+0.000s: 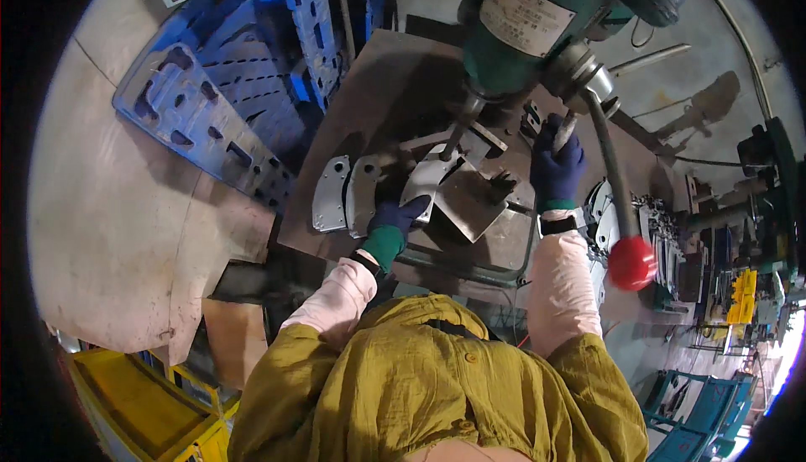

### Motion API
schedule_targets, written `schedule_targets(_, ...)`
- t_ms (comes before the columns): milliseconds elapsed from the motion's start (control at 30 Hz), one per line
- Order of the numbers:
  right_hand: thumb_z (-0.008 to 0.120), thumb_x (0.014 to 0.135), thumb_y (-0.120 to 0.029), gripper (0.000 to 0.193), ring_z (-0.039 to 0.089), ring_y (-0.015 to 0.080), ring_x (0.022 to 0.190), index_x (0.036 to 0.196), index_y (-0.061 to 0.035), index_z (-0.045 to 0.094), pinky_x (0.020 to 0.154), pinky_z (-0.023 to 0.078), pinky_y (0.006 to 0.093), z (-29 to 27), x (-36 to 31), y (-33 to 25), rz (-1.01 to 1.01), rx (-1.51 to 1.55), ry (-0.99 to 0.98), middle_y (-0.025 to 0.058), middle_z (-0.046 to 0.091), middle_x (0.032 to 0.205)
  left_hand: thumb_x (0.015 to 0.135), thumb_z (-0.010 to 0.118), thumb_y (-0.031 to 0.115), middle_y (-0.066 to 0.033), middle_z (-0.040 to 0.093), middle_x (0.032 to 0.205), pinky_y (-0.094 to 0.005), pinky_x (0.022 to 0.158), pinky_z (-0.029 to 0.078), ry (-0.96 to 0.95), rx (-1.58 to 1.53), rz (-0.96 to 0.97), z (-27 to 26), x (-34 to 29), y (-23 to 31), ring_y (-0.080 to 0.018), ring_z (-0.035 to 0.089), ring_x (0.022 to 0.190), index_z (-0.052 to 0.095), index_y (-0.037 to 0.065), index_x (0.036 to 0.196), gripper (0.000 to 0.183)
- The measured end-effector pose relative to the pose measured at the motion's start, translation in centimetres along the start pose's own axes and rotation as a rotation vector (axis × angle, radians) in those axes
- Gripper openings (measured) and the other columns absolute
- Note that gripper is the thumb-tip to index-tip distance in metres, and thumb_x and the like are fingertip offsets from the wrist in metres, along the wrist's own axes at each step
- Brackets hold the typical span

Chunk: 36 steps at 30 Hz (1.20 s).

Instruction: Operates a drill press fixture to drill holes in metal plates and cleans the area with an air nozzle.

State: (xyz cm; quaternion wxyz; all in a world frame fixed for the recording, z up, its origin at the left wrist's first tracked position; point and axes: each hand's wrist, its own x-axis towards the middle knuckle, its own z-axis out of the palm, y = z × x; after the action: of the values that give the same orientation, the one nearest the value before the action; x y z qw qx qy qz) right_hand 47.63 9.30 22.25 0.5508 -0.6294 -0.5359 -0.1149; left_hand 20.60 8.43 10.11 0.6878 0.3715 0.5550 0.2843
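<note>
My left hand (395, 222), in a dark blue glove, grips the near end of a curved grey metal plate (426, 178). The plate's far end lies under the spindle tool (456, 133) of a green drill press (504, 55). Whether the tool's tip touches the plate, I cannot tell. My right hand (557, 170), gloved too, is closed around a feed lever (566, 129) at the side of the press. Another lever with a red ball knob (631, 262) hangs to its right. Left of my left hand, two more curved plates, one light (331, 196) and one darker (361, 193), lie side by side.
A square metal block (472, 203) sits on the press table beside the held plate. Blue plastic pallets (197, 109) stand at the far left, a yellow cart (143, 403) at the lower left. More curved plates (601, 214) and machinery are on the right.
</note>
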Motion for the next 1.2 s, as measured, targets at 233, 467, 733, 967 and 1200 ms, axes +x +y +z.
schedule_targets(233, 0.068, 0.082, -0.028, 0.034, 0.064, 0.0344, 0.082, 0.106, -0.0047, 0.060, 0.069, 0.052, 0.0427, -1.7, 8.0, 8.1, -0.153, -0.433, 0.042, 0.0165, 0.064, 0.093, 0.074, 0.080, 0.044, -0.0110, 0.056, 0.126, -0.0319, 0.085, 0.053, 0.013, -0.065, 0.420, 0.5, -0.1, -1.1, -0.0211, 0.060, 0.104, 0.041, 0.009, 0.143, 0.086)
schedule_targets(467, 0.062, 0.084, -0.022, 0.031, 0.063, 0.0358, 0.083, 0.112, -0.0077, 0.058, 0.070, 0.052, 0.0450, -2.1, 9.0, 7.6, -0.344, -0.548, -0.037, 0.0163, 0.062, 0.098, 0.070, 0.084, 0.040, -0.0108, 0.053, 0.133, -0.0333, 0.076, 0.056, 0.086, -0.041, 0.241, 0.4, 2.1, -2.9, -0.0241, 0.059, 0.109, 0.041, 0.009, 0.143, 0.090)
schedule_targets(733, 0.065, 0.087, -0.015, 0.021, 0.063, 0.0160, 0.076, 0.104, -0.0025, 0.065, 0.067, 0.051, 0.0307, 0.1, 0.5, -0.4, 0.098, 0.169, -0.107, 0.0065, 0.066, 0.088, 0.073, 0.080, 0.042, -0.0141, 0.057, 0.126, -0.0358, 0.079, 0.055, 0.139, 0.118, 0.402, 0.1, 1.9, -2.5, -0.0260, 0.059, 0.106, 0.046, 0.010, 0.140, 0.082)
schedule_targets(967, 0.058, 0.092, -0.021, 0.027, 0.063, 0.0168, 0.073, 0.106, 0.0009, 0.065, 0.067, 0.052, 0.0300, -4.4, -3.9, -9.9, 0.485, 0.610, -0.453, 0.0078, 0.066, 0.084, 0.080, 0.077, 0.019, -0.0095, 0.065, 0.114, -0.0352, 0.077, 0.052, 0.147, 0.141, 0.018, 1.3, -1.7, 2.0, -0.0216, 0.063, 0.094, 0.054, 0.004, 0.132, 0.059)
schedule_targets(1200, 0.062, 0.091, -0.024, 0.030, 0.066, 0.0167, 0.076, 0.105, 0.0016, 0.065, 0.076, 0.056, 0.0287, -10.5, 3.7, -21.5, 1.274, 1.590, -0.417, 0.0060, 0.068, 0.083, 0.082, 0.065, 0.054, -0.0186, 0.062, 0.121, -0.0417, 0.093, 0.045, 0.200, 0.337, 0.486, 0.2, -0.4, -0.3, -0.0349, 0.059, 0.110, 0.053, 0.006, 0.133, 0.071)
